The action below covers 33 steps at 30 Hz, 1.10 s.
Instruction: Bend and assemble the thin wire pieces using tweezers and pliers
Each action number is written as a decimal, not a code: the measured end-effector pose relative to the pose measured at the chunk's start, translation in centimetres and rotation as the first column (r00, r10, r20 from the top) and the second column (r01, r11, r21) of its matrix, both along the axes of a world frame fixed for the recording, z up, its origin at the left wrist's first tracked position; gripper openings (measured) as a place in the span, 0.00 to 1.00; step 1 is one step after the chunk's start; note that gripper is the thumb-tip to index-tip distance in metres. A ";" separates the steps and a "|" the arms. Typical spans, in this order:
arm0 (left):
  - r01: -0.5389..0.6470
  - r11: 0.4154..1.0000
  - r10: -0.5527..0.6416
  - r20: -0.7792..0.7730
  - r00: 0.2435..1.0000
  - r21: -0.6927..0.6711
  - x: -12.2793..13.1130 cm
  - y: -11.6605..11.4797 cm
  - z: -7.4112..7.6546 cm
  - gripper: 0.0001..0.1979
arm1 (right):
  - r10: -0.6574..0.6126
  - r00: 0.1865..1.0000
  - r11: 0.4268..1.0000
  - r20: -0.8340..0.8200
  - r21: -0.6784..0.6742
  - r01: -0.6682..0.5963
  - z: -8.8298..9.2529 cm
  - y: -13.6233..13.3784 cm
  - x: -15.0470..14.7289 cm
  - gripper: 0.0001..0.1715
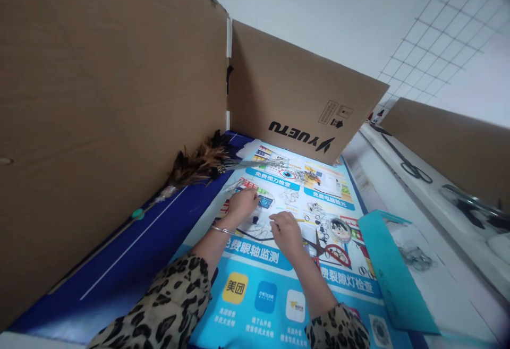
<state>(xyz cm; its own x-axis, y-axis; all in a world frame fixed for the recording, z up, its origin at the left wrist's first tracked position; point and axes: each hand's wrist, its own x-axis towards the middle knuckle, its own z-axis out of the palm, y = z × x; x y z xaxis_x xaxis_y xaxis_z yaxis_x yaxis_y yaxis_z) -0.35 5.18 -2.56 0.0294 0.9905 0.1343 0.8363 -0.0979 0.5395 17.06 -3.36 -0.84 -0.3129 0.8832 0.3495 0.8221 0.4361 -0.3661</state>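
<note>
Both hands are over a printed poster (pixel 255 314) spread on a blue-covered bench (pixel 131 248); the left hand (pixel 244 203) has its fingers curled inward, with a bangle (pixel 223 230) around its wrist; the right hand (pixel 285 228), just beside it, has its fingers bent and its thumb and forefinger near each other; whether either one grips anything I cannot tell, since whatever may be at the fingertips is too fine to make out; both sleeves (pixel 167 301) are leopard print; a small tangle of fine wire (pixel 290 196), among the things nearest the hands, lies on the poster just beyond the gap between them; past it a bundle of thin silvery stems (pixel 258 163) lies across the poster's far part, its left end meeting brown and black feathers (pixel 199 162) along the left cardboard panel (pixel 111 73); to the right of the right hand lie open scissors (pixel 338 255) with red handles, and just above these a round tin (pixel 341 230) with a cartoon face; farther right is a teal folder (pixel 394 274), with a clear bag (pixel 416 258) beside it; a second cardboard panel (pixel 295 83), printed with an upside-down logo, stands at the far end; a wire grid (pixel 438 35) is on the wall behind
</note>
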 end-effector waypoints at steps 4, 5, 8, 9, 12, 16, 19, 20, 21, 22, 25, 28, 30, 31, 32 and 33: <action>0.013 1.000 -0.014 -0.034 0.999 -0.023 0.0 0.0 -0.1 0.10 | 0.077 0.991 0.997 0.107 -0.022 -0.075 0.2 -1.3 -0.6 0.18; 0.020 0.999 -0.021 -0.039 0.999 -0.029 -0.1 0.0 -0.1 0.10 | 0.086 0.988 0.996 0.131 -0.030 -0.083 0.3 -1.4 -0.7 0.19; 0.045 0.998 -0.047 -0.044 0.998 -0.050 -0.1 -0.1 -0.3 0.11 | 0.110 0.975 0.993 0.194 -0.060 -0.101 0.6 -1.7 -0.9 0.17; 0.053 0.997 -0.056 -0.043 0.998 -0.057 -0.1 -0.2 -0.4 0.11 | 0.120 0.971 0.992 0.206 -0.069 -0.108 0.6 -1.8 -1.0 0.16; 0.076 0.994 -0.079 -0.036 0.996 -0.072 -0.1 -0.5 -0.3 0.12 | 0.167 0.965 0.985 0.200 -0.084 -0.153 0.7 -2.4 -1.3 0.13; 0.106 0.991 -0.107 -0.019 0.994 -0.077 -0.4 -0.8 0.1 0.12 | 0.212 0.967 0.977 0.144 -0.066 -0.205 0.8 -2.7 -0.8 0.11; 0.136 0.988 -0.137 -0.007 0.991 -0.074 -0.8 -1.0 0.5 0.13 | 0.105 0.989 0.995 0.107 -0.012 -0.104 1.0 -1.6 1.4 0.12; 0.150 0.986 -0.150 -0.005 0.989 -0.075 -0.9 -1.0 0.7 0.13 | 0.031 0.995 0.999 0.091 0.012 -0.032 1.1 -1.0 2.4 0.12; 0.166 0.983 -0.167 -0.003 0.986 -0.078 -1.0 -1.1 0.8 0.14 | -0.040 0.996 0.999 0.085 0.017 0.039 1.3 -0.5 3.6 0.13; 0.187 0.979 -0.187 -0.001 0.982 -0.083 -1.1 -1.1 1.0 0.14 | -0.094 0.991 0.996 0.094 0.000 0.095 1.5 -0.1 4.7 0.13; 0.283 0.952 -0.285 0.003 0.959 -0.118 -1.0 -1.5 1.5 0.12 | -0.085 0.979 0.986 0.184 -0.125 0.109 2.0 0.3 7.7 0.21; 0.401 0.898 -0.408 0.002 0.913 -0.183 -0.8 -2.1 1.8 0.09 | 0.002 0.963 0.968 0.270 -0.241 0.066 2.1 -0.3 8.8 0.37; 0.449 0.866 -0.462 -0.011 0.887 -0.220 -0.5 -2.5 1.9 0.08 | 0.030 0.953 0.956 0.303 -0.287 0.061 2.1 -0.6 8.8 0.38; 0.461 0.857 -0.478 -0.023 0.878 -0.232 -0.3 -2.8 1.9 0.08 | 0.038 0.950 0.953 0.310 -0.297 0.059 2.1 -0.6 8.6 0.36; 0.466 0.852 -0.488 -0.037 0.872 -0.237 -0.2 -2.9 1.9 0.09 | 0.042 0.949 0.953 0.313 -0.299 0.056 2.0 -0.6 8.5 0.34; 0.468 0.851 -0.493 -0.054 0.868 -0.239 -0.1 -3.1 1.9 0.08 | 0.046 0.948 0.954 0.314 -0.297 0.052 2.0 -0.6 8.3 0.33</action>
